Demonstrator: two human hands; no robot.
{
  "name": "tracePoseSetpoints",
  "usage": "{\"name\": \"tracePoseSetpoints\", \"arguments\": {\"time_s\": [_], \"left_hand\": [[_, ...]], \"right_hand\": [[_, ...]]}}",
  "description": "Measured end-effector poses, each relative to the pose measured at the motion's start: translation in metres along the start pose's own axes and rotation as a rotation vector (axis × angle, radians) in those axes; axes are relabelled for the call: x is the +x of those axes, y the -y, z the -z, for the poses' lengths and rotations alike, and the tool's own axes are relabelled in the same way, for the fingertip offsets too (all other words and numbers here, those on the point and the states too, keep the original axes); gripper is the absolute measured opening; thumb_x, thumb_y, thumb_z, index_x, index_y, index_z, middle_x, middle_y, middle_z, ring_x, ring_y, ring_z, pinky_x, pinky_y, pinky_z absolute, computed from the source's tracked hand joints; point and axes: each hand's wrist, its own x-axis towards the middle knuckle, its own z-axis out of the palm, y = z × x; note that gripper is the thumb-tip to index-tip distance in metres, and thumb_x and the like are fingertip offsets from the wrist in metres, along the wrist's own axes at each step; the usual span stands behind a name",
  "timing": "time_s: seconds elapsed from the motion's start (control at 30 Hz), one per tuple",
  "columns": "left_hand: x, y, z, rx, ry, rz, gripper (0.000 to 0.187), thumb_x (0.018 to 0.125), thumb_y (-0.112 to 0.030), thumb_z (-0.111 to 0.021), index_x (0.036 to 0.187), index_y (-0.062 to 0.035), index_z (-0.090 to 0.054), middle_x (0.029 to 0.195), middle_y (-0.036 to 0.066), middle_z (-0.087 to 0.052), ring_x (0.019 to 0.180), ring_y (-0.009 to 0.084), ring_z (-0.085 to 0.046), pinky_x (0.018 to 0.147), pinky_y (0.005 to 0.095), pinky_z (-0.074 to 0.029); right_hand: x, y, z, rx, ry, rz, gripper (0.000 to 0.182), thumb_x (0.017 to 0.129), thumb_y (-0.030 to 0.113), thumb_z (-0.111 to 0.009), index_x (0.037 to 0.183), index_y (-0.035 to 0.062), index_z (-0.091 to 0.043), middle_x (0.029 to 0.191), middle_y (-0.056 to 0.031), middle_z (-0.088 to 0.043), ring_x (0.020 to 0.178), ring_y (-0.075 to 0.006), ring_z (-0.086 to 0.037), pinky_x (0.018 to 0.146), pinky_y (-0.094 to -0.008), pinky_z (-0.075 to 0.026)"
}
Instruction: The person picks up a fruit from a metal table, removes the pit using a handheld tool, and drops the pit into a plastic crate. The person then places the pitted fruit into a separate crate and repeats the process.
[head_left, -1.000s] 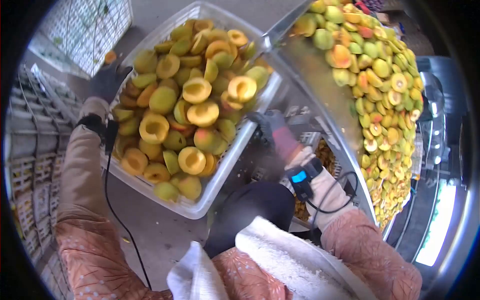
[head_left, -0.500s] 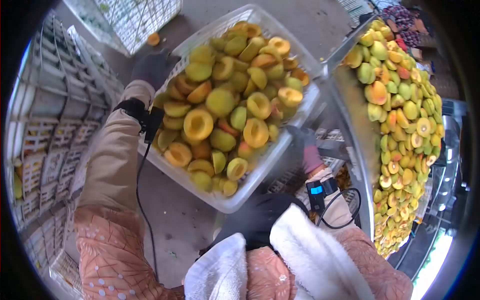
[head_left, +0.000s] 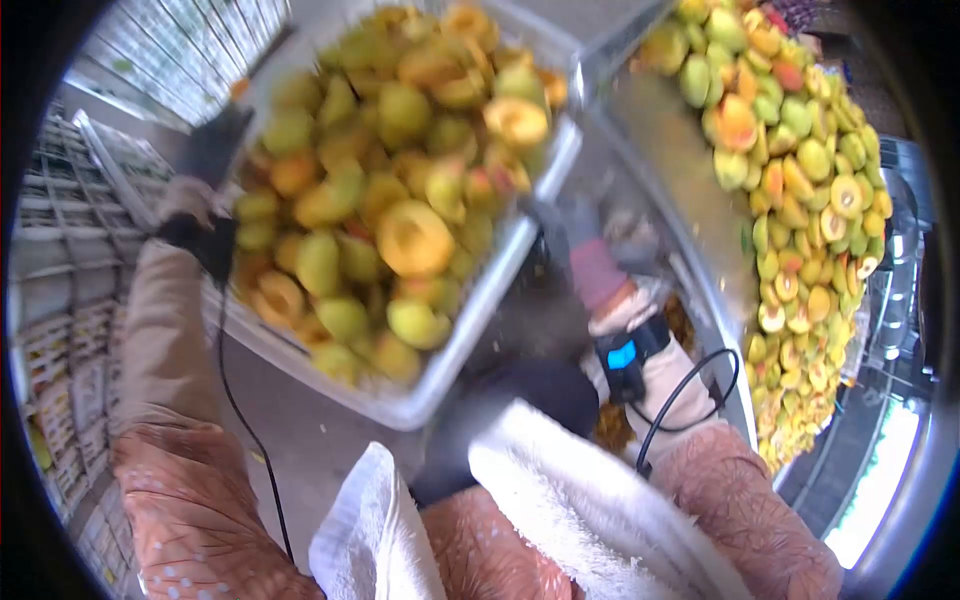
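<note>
A white plastic crate (head_left: 470, 325) full of halved, pitted apricots (head_left: 350, 190) fills the middle of the view, tilted and somewhat blurred. My left hand (head_left: 215, 145), in a dark glove, is closed on the crate's left side; its fingertips are partly hidden. On the opposite side, my right hand (head_left: 575, 235), in a grey glove, grips the rim with its fingers against the edge. The crate hangs between both hands, over the floor in front of my knees.
At right, a metal-edged table (head_left: 665, 215) bears a large heap of apricot halves (head_left: 800, 230). Stacked white crates (head_left: 75, 290) line the left side. Another white crate (head_left: 185, 60) is at the upper left. A black cable (head_left: 245, 415) hangs from my left wrist.
The crate and both hands have shifted left in view, and the fruit looks larger, closer to me. The view has also turned, so the table appears further left and higher.
</note>
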Motion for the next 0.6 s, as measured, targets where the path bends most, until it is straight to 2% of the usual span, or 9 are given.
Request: {"name": "tracePoseSetpoints", "arguments": {"time_s": [0.07,0.13,0.2,0.27,0.3,0.33,0.4,0.43,0.6], "left_hand": [[0.002,-0.010,0.001,-0.314,0.023,0.037,0.041,0.084,-0.011,-0.044,0.125,-0.0118,-0.048,0.127,0.015,-0.046,0.100,0.0292,-0.056,0.084,0.0383,-0.045],[-0.001,-0.036,-0.013,-0.087,-0.258,0.151,0.040,0.089,-0.035,-0.045,0.117,-0.0063,-0.050,0.091,0.020,-0.062,0.088,0.0367,-0.059,0.081,0.0402,-0.045],[-0.010,-0.067,0.030,-0.354,-0.258,0.390,0.049,0.089,-0.047,-0.041,0.117,-0.0094,-0.052,0.096,0.020,-0.061,0.091,0.0382,-0.057,0.078,0.0440,-0.045],[-0.004,-0.070,0.037,-0.395,-0.166,0.415,0.047,0.089,-0.046,-0.041,0.120,-0.0106,-0.050,0.099,0.020,-0.061,0.092,0.0382,-0.057,0.079,0.0445,-0.045],[0.006,-0.072,0.037,-0.390,-0.180,0.403,0.047,0.089,-0.046,-0.041,0.120,-0.0106,-0.050,0.099,0.020,-0.061,0.092,0.0382,-0.057,0.079,0.0445,-0.045],[0.017,-0.071,0.030,-0.381,-0.209,0.349,0.045,0.090,-0.043,-0.041,0.119,-0.0106,-0.051,0.100,0.020,-0.061,0.092,0.0377,-0.057,0.078,0.0444,-0.045],[0.035,-0.065,0.031,-0.372,-0.247,0.311,0.042,0.090,-0.041,-0.042,0.118,-0.0106,-0.051,0.101,0.020,-0.060,0.092,0.0373,-0.057,0.078,0.0444,-0.046],[0.051,-0.067,0.036,-0.236,-0.169,0.228,0.040,0.090,-0.039,-0.042,0.117,-0.0103,-0.052,0.102,0.019,-0.060,0.092,0.0368,-0.057,0.078,0.0442,-0.045],[0.063,-0.068,0.045,-0.170,-0.055,0.146,0.036,0.093,-0.032,-0.034,0.114,-0.0109,-0.053,0.096,0.020,-0.061,0.089,0.0326,-0.060,0.077,0.0407,-0.048]], "right_hand": [[-0.007,0.005,0.002,0.476,0.044,-0.520,0.042,0.079,0.040,-0.062,0.084,-0.0018,-0.065,0.071,-0.0217,-0.062,0.062,-0.0218,-0.061,0.058,-0.0356,-0.047],[-0.017,-0.008,-0.019,0.599,-0.003,-0.533,0.040,0.079,0.039,-0.063,0.084,-0.0007,-0.065,0.072,-0.0209,-0.062,0.062,-0.0248,-0.061,0.059,-0.0367,-0.047],[-0.010,-0.015,-0.015,0.711,-0.097,-0.564,0.039,0.078,0.039,-0.064,0.084,0.0003,-0.065,0.073,-0.0201,-0.062,0.062,-0.0278,-0.061,0.060,-0.0377,-0.047],[-0.010,-0.011,0.001,0.277,0.087,-0.529,0.040,0.077,0.040,-0.065,0.089,0.0009,-0.064,0.069,-0.0159,-0.063,0.065,-0.0335,-0.061,0.062,-0.0390,-0.047],[-0.016,-0.001,0.016,-0.005,0.090,-0.472,0.038,0.078,0.036,-0.063,0.097,0.0021,-0.063,0.084,-0.0149,-0.064,0.085,-0.0337,-0.061,0.072,-0.0397,-0.048],[-0.021,0.009,0.028,-0.006,0.074,-0.467,0.038,0.078,0.036,-0.063,0.097,0.0021,-0.063,0.084,-0.0149,-0.064,0.085,-0.0337,-0.061,0.072,-0.0397,-0.048],[-0.031,0.021,0.038,-0.321,-0.166,0.048,0.031,0.074,0.024,-0.062,0.099,0.0064,-0.061,0.107,-0.0122,-0.057,0.104,-0.0311,-0.051,0.093,-0.0430,-0.037],[-0.035,0.021,0.029,-0.472,-0.084,0.201,0.027,0.072,0.020,-0.058,0.097,0.0087,-0.059,0.114,-0.0117,-0.051,0.116,-0.0295,-0.041,0.101,-0.0472,-0.025],[-0.008,0.028,0.008,-0.638,0.186,0.462,0.013,0.078,0.017,-0.048,0.081,0.0128,-0.060,0.086,-0.0077,-0.056,0.098,-0.0274,-0.051,0.095,-0.0479,-0.030]]}}
